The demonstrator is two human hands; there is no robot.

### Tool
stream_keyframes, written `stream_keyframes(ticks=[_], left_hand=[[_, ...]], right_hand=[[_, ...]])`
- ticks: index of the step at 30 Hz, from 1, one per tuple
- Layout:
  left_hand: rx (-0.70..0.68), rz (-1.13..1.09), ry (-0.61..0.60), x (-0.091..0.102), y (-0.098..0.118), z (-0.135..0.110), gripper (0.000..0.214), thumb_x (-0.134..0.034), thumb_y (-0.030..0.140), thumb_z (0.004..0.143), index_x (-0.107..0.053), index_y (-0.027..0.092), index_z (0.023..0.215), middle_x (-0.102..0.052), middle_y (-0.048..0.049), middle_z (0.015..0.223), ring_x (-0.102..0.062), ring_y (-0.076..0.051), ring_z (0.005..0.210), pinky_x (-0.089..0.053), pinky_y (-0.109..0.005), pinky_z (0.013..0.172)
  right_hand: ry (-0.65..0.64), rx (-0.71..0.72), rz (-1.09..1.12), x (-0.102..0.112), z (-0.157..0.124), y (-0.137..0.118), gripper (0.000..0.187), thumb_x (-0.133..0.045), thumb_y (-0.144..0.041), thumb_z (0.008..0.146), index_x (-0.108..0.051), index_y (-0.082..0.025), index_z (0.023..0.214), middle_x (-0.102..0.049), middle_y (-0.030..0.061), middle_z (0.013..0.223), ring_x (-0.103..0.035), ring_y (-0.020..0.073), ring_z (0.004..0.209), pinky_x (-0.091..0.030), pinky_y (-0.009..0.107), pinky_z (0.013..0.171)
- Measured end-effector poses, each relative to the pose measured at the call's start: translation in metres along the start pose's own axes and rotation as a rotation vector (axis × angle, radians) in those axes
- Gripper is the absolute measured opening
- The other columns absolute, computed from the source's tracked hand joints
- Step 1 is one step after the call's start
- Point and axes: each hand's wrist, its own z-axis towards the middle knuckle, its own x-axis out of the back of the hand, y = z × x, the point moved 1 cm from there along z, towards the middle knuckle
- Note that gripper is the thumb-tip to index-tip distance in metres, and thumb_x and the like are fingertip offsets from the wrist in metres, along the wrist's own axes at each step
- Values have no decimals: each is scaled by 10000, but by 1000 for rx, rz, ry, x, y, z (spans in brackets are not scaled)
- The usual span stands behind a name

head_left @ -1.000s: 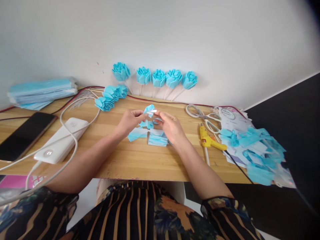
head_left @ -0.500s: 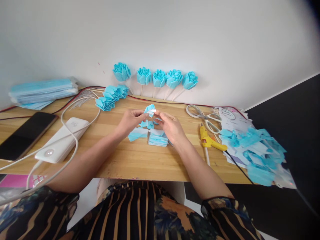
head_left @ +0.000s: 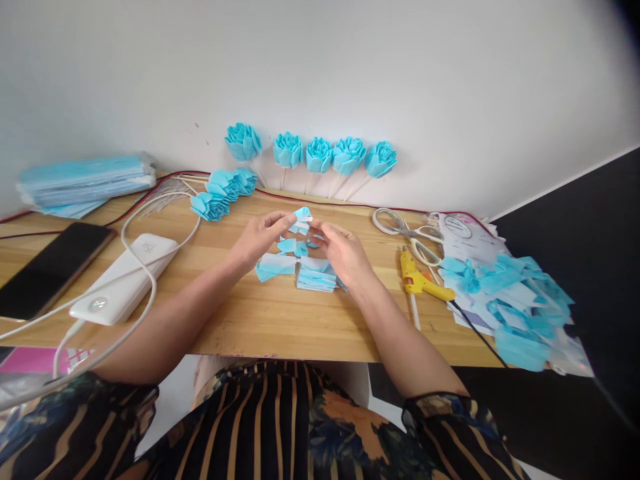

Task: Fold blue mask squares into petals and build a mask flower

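Note:
Above the middle of the table, a small piece of light blue fabric [head_left: 302, 213] with a white strip along its lower part is held up between my hands. My left hand [head_left: 265, 239] pinches its left side between thumb and fingers. The fingertips of my right hand [head_left: 344, 252] close on the right end, at the white strip. Loose blue fabric bits [head_left: 294, 247] lie on the wood just under my hands. Closer to me is a stack of cut blue and white fabric pieces [head_left: 316, 277], with a folded blue and white piece [head_left: 275, 267] on its left.
Several blue fabric flowers [head_left: 319, 156] on sticks lean on the wall; more flowers [head_left: 215, 205] lie left. Scissors [head_left: 425, 233], a yellow glue gun [head_left: 417, 283] and blue scraps [head_left: 520, 307] are right. A phone [head_left: 53, 270], white power bank [head_left: 123, 280] and mask stack [head_left: 87, 183] are left.
The blue piece has changed shape and looks flatter at its top. My left thumb and fingers have shifted slightly on it. My right hand has barely moved.

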Motion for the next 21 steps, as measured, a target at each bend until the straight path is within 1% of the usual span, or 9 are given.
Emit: stream_keyframes(ticks=[4,8,11,17,21], left_hand=[[-3,-37,37,-1,0,-1,403,-736,567,758,-726,166,797,-655,-17,731,-546,-146,710,-439,-258,687],[19,-61,65,-4,0,-2,387,-779,544,713,-710,164,730,-640,-9,678,-535,-138,681,-431,-255,658],[10,-65,86,-4,1,-2,367,-786,523,704,-697,166,692,-638,-4,660,-529,-132,659,-434,-255,645],[-21,-41,115,-4,2,-2,342,-770,490,707,-668,169,649,-611,4,625,-516,-126,629,-425,-261,627],[-21,-79,124,-6,-1,-1,329,-785,471,691,-670,166,648,-618,4,623,-513,-119,614,-420,-258,616]], right_hand=[[-24,3,-9,-2,-2,0,278,-857,-500,677,-831,-279,844,-808,42,1020,-707,232,1057,-538,385,946],[-45,10,-21,-3,-2,1,289,-856,-512,686,-828,-275,849,-808,52,1012,-716,240,1058,-531,414,979],[-43,16,-52,-2,-3,2,281,-839,-518,706,-829,-283,860,-809,39,1041,-714,244,1084,-523,423,1007],[-69,62,-184,2,-5,2,216,-763,-487,814,-828,-319,933,-799,8,1119,-688,227,1183,-513,388,1020],[-33,85,-288,0,-7,-3,209,-742,-465,836,-831,-309,942,-803,14,1103,-689,232,1170,-513,389,1006]])
